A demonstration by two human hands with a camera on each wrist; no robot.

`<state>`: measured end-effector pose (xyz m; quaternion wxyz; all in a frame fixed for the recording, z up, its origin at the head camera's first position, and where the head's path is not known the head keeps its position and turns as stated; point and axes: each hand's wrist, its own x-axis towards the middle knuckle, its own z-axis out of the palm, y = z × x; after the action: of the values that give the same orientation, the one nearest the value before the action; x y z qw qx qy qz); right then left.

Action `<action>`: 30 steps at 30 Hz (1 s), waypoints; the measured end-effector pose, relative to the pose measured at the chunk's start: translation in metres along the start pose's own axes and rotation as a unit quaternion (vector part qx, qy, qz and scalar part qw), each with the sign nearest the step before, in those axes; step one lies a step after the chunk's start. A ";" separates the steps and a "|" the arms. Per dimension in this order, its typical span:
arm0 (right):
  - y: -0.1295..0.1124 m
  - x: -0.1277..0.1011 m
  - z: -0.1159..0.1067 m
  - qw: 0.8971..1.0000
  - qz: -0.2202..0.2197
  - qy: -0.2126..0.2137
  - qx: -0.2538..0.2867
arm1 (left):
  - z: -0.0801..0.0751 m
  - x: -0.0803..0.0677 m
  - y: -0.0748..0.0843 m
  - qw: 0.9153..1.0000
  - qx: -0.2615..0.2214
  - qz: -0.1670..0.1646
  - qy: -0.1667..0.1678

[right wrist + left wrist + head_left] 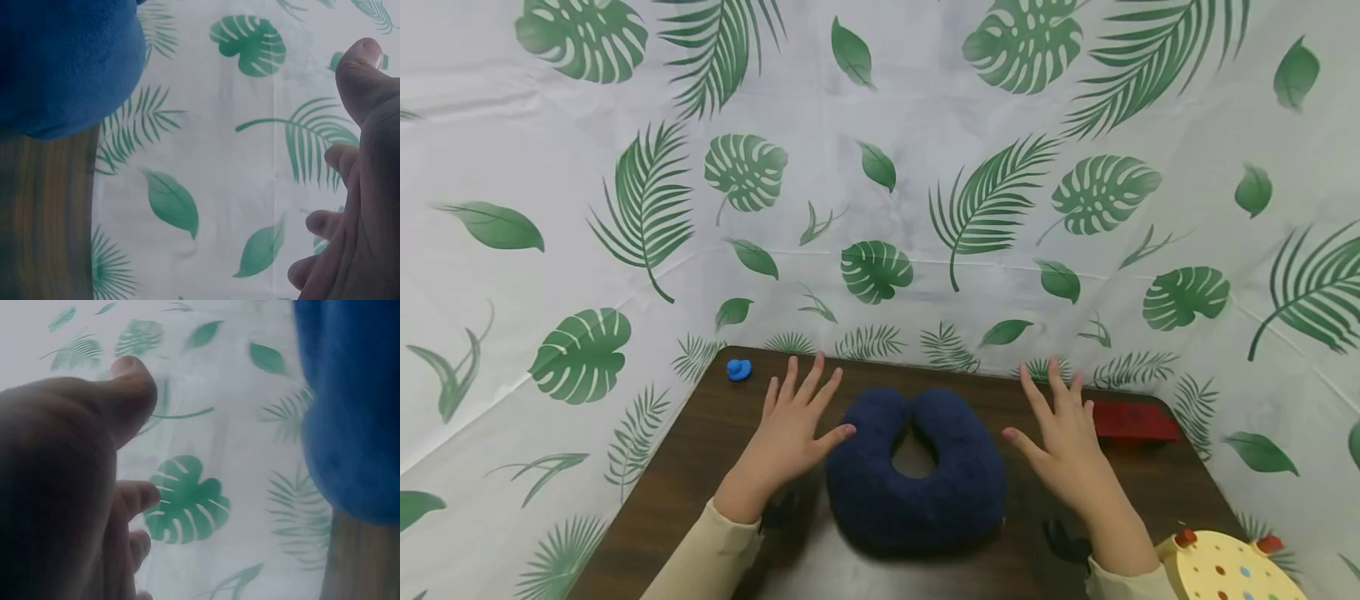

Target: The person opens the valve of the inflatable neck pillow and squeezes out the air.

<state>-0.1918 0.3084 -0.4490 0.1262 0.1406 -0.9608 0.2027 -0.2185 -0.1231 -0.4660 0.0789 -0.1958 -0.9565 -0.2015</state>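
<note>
A dark blue U-shaped neck pillow (917,508) lies on the brown table, its opening facing the back wall. To its left, my left hand (790,437) is held with fingers spread and grips nothing; its thumb tip overlaps the pillow's edge in the head view, and I cannot tell if they touch. My right hand (1063,450) is on the other side, fingers spread too, with a gap between it and the pillow. Both wrist views show the hands, left (69,462) and right (369,181), apart from the blue pillow (356,412).
A small blue rubber duck (739,369) sits at the table's back left corner. At the back right lies a red box (1135,422). A yellow round toy with coloured dots (1232,571) stands at the front right. Leaf-printed white cloth (820,225) hangs around the table (677,467).
</note>
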 end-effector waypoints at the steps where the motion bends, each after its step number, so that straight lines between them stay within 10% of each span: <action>1: 0.000 -0.002 0.001 1.000 0.001 -0.003 0.005 | -0.001 -0.002 0.001 1.000 -0.005 0.001 0.004; 6: 0.001 -0.008 0.001 0.999 0.008 0.000 0.038 | -0.004 -0.007 0.002 1.000 -0.020 0.007 0.021; 10: 0.002 -0.017 0.004 0.996 0.029 -0.011 0.082 | 0.004 -0.010 0.001 0.996 -0.052 0.062 -0.049; 15: 0.004 -0.030 0.019 0.979 0.072 -0.023 0.188 | 0.014 -0.012 0.006 0.952 -0.168 0.177 -0.183; 19: 0.002 -0.038 0.030 0.956 0.114 -0.013 0.269 | 0.020 -0.012 0.014 0.924 -0.198 0.190 -0.265; 24: -0.002 -0.043 0.040 0.939 0.147 0.016 0.310 | 0.033 -0.014 0.016 0.924 -0.147 0.180 -0.304; 30: 0.008 -0.047 0.058 0.891 0.201 0.044 0.405 | 0.047 -0.011 0.009 0.938 -0.123 0.189 -0.265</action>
<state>-0.1619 0.3007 -0.5174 0.0565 -0.0260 -0.7964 0.6016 -0.2084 -0.0997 -0.5078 -0.1657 -0.4270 -0.8561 -0.2395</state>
